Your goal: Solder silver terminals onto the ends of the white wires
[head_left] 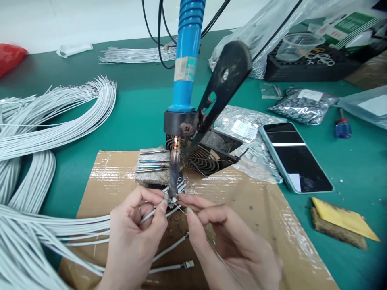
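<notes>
A blue-handled soldering iron point(184, 92) points down in a black metal stand point(223, 80). Its tip meets a small connector end at the fingertips of both hands. My left hand point(136, 229) is closed on a white cable point(147, 216), pinching it just beside the tip. Between thumb and fingers, my right hand point(232, 237) pinches a thin solder wire point(222, 261) that runs up to the same spot. The exact joint under the tip is too small to make out. Below, another white cable point(166, 268) with a connector lies on the cardboard point(260, 229).
Large bundles of white cables point(75, 137) cover the left side. Behind the tip are a grey block with metal rods point(152, 166) and a black fan point(208, 159). To the right lie a phone point(298, 157), a yellow sponge point(344, 219), a screwdriver point(342, 128) and parts bags point(304, 105).
</notes>
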Action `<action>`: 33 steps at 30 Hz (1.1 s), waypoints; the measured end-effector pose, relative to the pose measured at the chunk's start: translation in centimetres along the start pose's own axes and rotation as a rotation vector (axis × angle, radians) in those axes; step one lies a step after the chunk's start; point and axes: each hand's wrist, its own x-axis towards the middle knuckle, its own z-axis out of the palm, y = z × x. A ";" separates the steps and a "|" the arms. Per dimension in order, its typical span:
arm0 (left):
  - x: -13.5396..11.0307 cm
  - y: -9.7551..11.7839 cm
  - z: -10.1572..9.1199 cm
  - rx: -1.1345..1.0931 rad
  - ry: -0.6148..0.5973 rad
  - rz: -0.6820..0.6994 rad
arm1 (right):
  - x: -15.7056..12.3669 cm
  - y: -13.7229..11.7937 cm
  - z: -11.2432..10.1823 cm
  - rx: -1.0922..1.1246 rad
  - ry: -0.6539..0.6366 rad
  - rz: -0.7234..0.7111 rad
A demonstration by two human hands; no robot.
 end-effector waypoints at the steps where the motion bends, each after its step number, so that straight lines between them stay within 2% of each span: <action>1: 0.1 -0.1 -0.2 0.019 -0.010 0.012 | 0.0 0.1 0.0 -0.004 0.006 -0.002; 10: 0.0 -0.7 -0.8 0.102 -0.069 0.094 | 0.0 0.3 0.0 -0.002 0.024 -0.060; 15: 0.0 -0.9 -0.9 0.099 -0.086 0.082 | 0.1 0.5 -0.1 0.002 0.033 -0.135; 23: -0.1 -1.1 -0.9 0.099 -0.087 0.105 | 0.0 0.6 0.1 0.003 0.038 -0.130; 33: 0.0 -0.9 -1.1 0.106 -0.087 0.122 | 0.0 0.5 0.3 -0.026 0.074 -0.190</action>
